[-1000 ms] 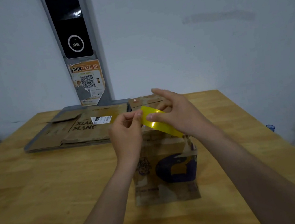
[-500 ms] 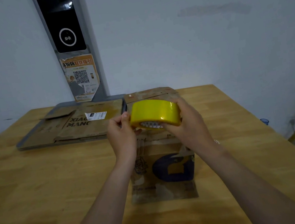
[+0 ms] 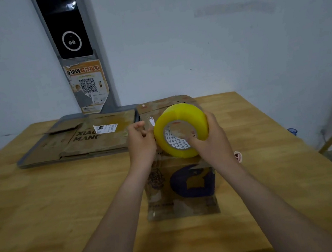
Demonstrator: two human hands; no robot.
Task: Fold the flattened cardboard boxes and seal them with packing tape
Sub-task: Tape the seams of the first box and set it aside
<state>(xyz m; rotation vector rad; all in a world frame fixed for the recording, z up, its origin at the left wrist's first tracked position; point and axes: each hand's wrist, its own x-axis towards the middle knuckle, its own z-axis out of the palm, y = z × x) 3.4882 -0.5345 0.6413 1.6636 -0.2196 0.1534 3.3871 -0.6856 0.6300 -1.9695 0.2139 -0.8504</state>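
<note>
Since half a second ago the tape roll [image 3: 180, 130] has tipped up, its core hole now facing the camera instead of lying near flat. Flattened cardboard boxes [image 3: 81, 138] lie stacked in a grey tray [image 3: 20, 164] at the far left of the worktop [image 3: 44, 207]. Left hand [image 3: 142, 144] is just beside the roll's left edge, fingertips pinched together there; whether they grip the tape end cannot be told. Right hand [image 3: 212, 140] grasps the roll, thumb in the core. Folded box [image 3: 182, 185] stands upright beneath both hands, mid-worktop.
</note>
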